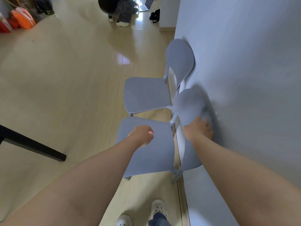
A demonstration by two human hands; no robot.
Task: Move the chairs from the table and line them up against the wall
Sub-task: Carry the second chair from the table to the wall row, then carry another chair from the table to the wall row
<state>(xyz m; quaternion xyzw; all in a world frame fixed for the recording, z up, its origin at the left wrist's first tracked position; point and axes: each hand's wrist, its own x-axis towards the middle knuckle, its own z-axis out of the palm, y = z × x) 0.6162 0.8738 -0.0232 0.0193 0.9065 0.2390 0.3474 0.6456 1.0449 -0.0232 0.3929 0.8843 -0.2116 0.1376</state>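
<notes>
Two pale blue plastic chairs stand side by side with their backrests to the white wall (244, 79) on the right. The far chair (146, 93) stands free of both hands. My right hand (199, 128) grips the top edge of the near chair's (156, 149) backrest, which looks blurred. Over the near chair's seat hangs my left hand (143, 135), curled into a fist; I see nothing in it.
A black table leg (32, 144) slants in from the left onto the light wood floor. At the far end a person (118, 8) crouches by a laptop (146, 4). Orange and red bags (17, 20) lie at the far left. My feet show at the bottom.
</notes>
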